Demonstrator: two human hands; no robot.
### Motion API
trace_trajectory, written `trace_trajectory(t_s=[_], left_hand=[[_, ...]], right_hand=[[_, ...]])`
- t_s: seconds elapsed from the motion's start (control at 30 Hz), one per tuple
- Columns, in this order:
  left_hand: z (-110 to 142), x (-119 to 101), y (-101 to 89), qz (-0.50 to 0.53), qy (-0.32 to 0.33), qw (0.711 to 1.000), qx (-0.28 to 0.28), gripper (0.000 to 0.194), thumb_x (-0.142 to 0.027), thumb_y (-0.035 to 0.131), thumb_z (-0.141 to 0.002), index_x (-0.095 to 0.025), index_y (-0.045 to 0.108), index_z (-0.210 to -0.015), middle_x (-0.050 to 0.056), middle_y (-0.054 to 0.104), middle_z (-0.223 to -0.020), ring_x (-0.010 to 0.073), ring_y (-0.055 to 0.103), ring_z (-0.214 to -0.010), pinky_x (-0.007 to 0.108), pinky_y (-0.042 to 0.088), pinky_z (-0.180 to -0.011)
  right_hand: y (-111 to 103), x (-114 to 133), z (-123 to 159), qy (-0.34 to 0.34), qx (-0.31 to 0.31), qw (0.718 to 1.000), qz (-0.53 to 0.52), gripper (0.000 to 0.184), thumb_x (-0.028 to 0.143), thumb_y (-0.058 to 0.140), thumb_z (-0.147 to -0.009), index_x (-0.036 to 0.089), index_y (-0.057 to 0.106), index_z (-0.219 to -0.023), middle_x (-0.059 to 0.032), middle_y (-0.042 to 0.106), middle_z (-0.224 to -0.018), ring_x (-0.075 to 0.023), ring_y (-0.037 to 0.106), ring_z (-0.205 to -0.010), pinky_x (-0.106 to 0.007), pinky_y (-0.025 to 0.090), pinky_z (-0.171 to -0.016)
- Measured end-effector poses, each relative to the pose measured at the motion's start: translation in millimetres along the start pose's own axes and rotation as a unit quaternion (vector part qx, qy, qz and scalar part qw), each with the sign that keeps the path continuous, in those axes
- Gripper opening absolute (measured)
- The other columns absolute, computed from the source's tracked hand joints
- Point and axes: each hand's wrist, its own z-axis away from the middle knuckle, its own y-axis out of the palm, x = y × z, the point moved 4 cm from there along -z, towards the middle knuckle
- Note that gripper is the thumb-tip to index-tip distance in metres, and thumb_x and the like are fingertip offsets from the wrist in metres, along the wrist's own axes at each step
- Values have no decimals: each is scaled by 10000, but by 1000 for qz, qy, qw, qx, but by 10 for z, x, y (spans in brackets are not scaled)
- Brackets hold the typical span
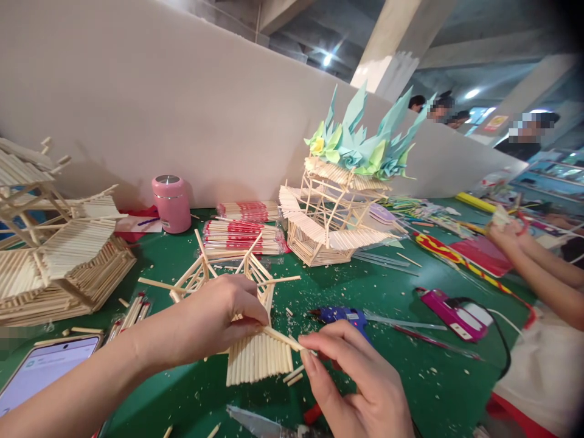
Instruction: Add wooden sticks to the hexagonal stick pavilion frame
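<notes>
A slender, straight, pale wooden stick (283, 337) is lying between two hands, over a ribbed panel of parallel wooden sticks (258, 364), its long axis sloping rightward and toward the viewer. The left hand (228, 310) is pinching the far end, the right hand (360, 377) the near end. An angular, open wooden-stick framework (264, 283) is standing beyond, on a green tabletop (292, 401) strewn with pale crumbs.

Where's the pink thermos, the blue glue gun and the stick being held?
Pink thermos (173, 212), head view: middle of its body.
Blue glue gun (345, 315), head view: its body.
Wooden stick (282, 337), head view: its middle.
</notes>
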Motion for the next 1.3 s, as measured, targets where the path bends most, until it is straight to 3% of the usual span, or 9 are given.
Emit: trace_trajectory(t_s=[0.5,0.63,0.83,1.3], left_hand=[[-14,-26,-2,7,13,1000,-10,255,-123,483,-841,-197,713,-761,38,632,-718,156,559,-697,247,409,-579],[13,-17,-46,4,-14,1000,-13,229,-121,493,-830,-191,710,-818,38,638,-746,151,563,-697,245,419,-581],[117,78,-181,-20,-61,996,-62,234,-123,465,-835,-176,688,-882,21,637,-740,150,556,-687,266,426,-603],[101,102,-50,-1,-46,999,-1,233,-111,486,-824,-163,705,-768,26,594,-705,145,546,-679,249,412,-585]], right_hand=[[8,-19,3,4,8,1000,-4,163,79,540,-797,174,612,-907,-41,570,-763,-140,585,-649,-265,512,-526],[-1,-11,-4,5,7,1000,11,159,102,541,-801,180,605,-924,-38,582,-781,-134,598,-661,-248,521,-543],[-33,-12,-1,-4,1,999,43,173,129,523,-814,192,591,-960,-35,594,-800,-128,604,-659,-227,518,-538],[-41,3,2,-5,1,999,31,165,126,536,-804,198,589,-943,-28,598,-783,-125,605,-635,-219,521,-522]])
